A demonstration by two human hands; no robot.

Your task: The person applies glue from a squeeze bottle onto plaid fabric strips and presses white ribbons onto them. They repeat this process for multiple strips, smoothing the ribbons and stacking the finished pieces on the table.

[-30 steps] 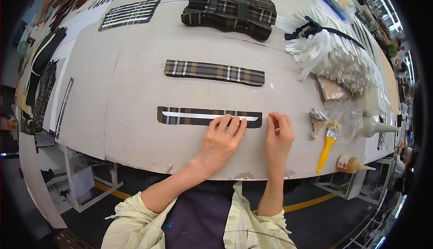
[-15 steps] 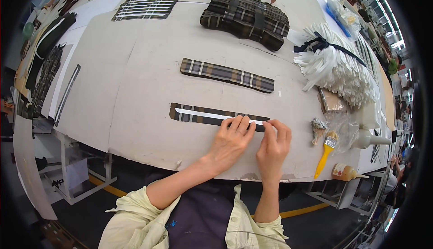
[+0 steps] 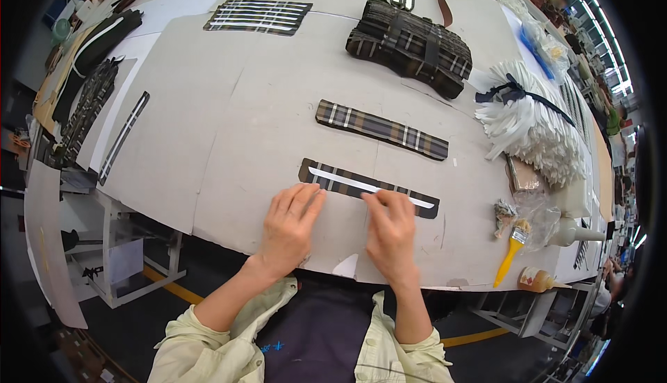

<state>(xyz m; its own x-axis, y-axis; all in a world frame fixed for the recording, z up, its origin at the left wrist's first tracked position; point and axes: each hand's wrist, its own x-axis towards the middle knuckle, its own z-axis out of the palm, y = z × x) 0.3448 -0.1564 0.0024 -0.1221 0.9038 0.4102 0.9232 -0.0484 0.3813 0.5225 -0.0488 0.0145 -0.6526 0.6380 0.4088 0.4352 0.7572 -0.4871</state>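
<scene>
A dark plaid strip (image 3: 417, 211) lies on the table in front of me with its underside edges trimmed. A narrow white strip (image 3: 340, 179) lies lengthwise along it. My left hand (image 3: 288, 227) is at the plaid strip's near left edge, fingers bent and thumb close to the fingertips. At the middle of the same near edge, my right hand (image 3: 391, 234) has thumb and forefinger pinched together over the plaid and white strips. The fingertips partly hide the edge there. Just beyond lies a second plaid strip (image 3: 382, 129), pattern side up.
Farther back sit a tied plaid bundle (image 3: 410, 46) and a panel of striped strips (image 3: 257, 17). On the right are a bundle of white strips (image 3: 531, 129), a yellow-handled brush (image 3: 512, 251), a glue bottle (image 3: 538, 280) and a white squeeze bottle (image 3: 573, 232). A narrow strip (image 3: 124, 138) lies left.
Both hands have moved left from the plaid strip's right end to its near edge. The white strip's right end is now uncovered. The whole view has shifted slightly.
</scene>
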